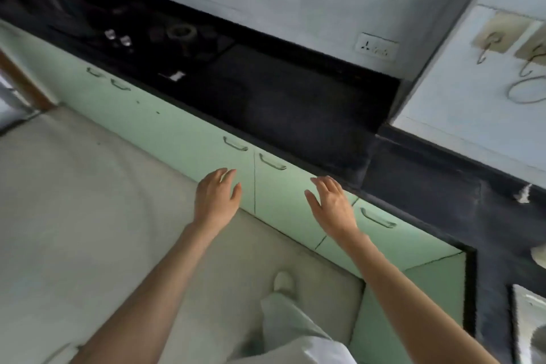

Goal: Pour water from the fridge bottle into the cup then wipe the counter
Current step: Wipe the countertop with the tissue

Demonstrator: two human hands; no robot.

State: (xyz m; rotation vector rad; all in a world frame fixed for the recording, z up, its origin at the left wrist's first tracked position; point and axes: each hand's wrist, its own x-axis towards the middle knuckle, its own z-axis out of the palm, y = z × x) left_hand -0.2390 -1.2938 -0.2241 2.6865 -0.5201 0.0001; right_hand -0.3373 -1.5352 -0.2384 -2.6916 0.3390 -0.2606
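Both of my arms reach forward over the floor in front of the green lower cabinets. My left hand (217,198) and my right hand (331,204) hold nothing, with fingers relaxed and spread, a little short of the dark counter (295,97). The counter runs from upper left to lower right and turns a corner at the right. No bottle, cup or cloth can be told apart in this blurred view. Part of what may be a fridge door (11,103) shows at the far left edge.
A gas stove (165,35) with burners and knobs sits on the counter's left part. A wall socket (376,47) and hooks (490,44) are on the walls. A sink corner (529,322) shows at lower right. My leg and shoe (283,281) stand on the beige floor.
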